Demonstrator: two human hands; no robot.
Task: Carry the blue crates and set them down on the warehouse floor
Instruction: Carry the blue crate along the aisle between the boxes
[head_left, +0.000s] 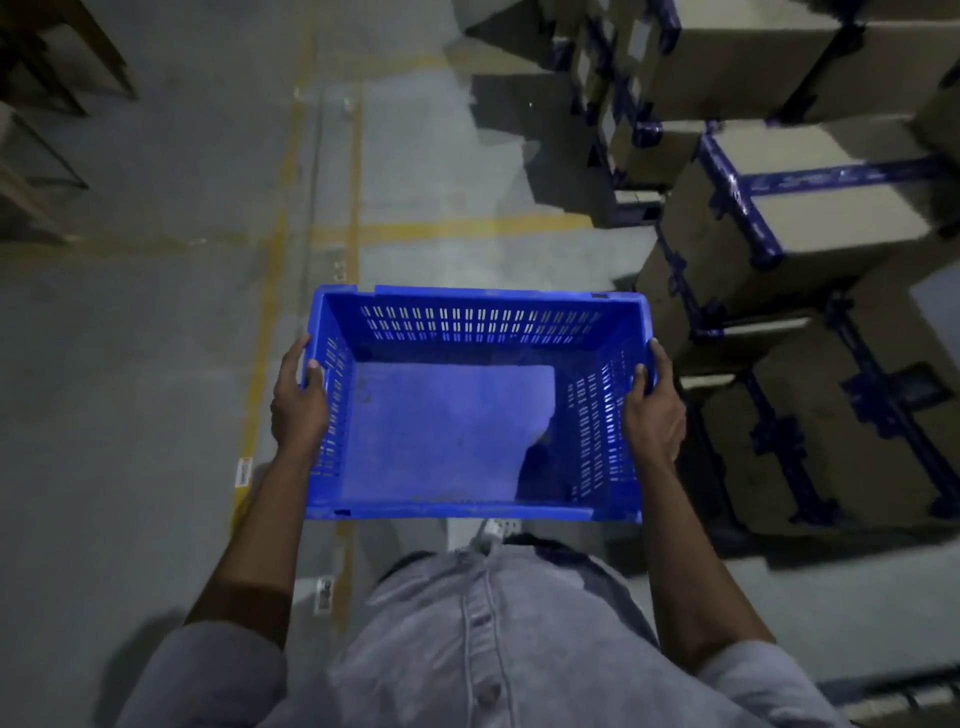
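Note:
An empty blue plastic crate (467, 322) with slotted walls hangs level in front of my waist, above the grey warehouse floor (156, 364). My left hand (298, 402) grips its left rim, thumb hooked over the edge. My right hand (654, 410) grips the right rim the same way. The crate's bottom is bare, partly in shadow at the right.
Stacks of cardboard boxes (810, 218) bound with blue straps stand close on the right. Yellow painted lines (358, 208) cross the floor ahead and to the left. More boxes or shelving (47, 104) sit at the far left. Small labels lie on the floor.

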